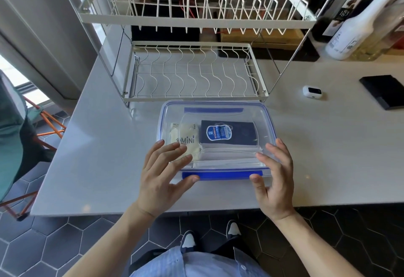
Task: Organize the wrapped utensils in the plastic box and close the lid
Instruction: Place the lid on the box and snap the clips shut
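Note:
A clear plastic box [265,121] with blue trim stands near the table's front edge, its transparent lid [218,106] lying on top. Inside, a cream wrapped packet marked "MiNi" [185,139] lies at the left and a dark navy wrapped pack [228,133] with a blue label at the right, over clear wrapped items. A blue latch [223,175] runs along the near side. My left hand [162,174] rests flat on the lid's near left corner, thumb at the latch. My right hand [275,178] presses the near right corner, thumb by the latch end.
A white wire dish rack [192,73] stands right behind the box. A small white device [312,92] and a black flat case [384,91] lie to the right, bottles [358,27] at the back right. An orange-legged chair [32,136] stands left of the table.

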